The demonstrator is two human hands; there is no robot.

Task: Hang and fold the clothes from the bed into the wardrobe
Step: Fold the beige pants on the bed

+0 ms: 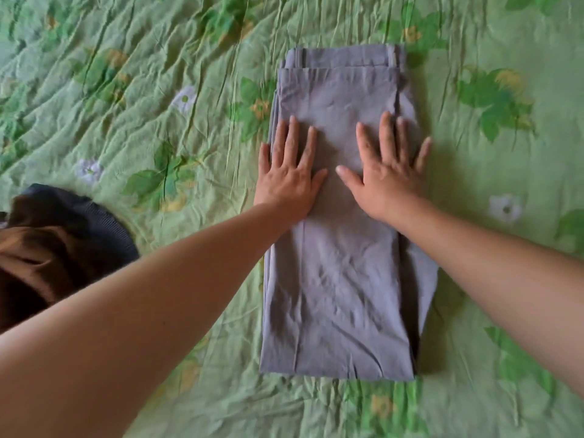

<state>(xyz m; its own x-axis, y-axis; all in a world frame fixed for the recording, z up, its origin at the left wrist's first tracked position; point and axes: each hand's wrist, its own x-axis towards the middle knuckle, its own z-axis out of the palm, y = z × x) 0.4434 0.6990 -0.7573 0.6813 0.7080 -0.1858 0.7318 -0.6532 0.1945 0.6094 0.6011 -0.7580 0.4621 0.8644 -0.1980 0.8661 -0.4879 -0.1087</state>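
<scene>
Grey trousers (341, 295) lie folded in a long rectangle on the bed, waistband with belt loops at the far end. My left hand (289, 172) lies flat on the left half of the fold, fingers straight and spread. Beside it, my right hand (387, 167) presses flat on the right half, fingers spread too, the little finger reaching past the cloth's right edge. Neither hand grips the fabric.
A wrinkled green bedsheet (158, 99) with a leaf and flower print covers the bed all around. At the left edge sits a heap of clothes, brown fabric (28, 263) under a dark grey knit piece (94, 216).
</scene>
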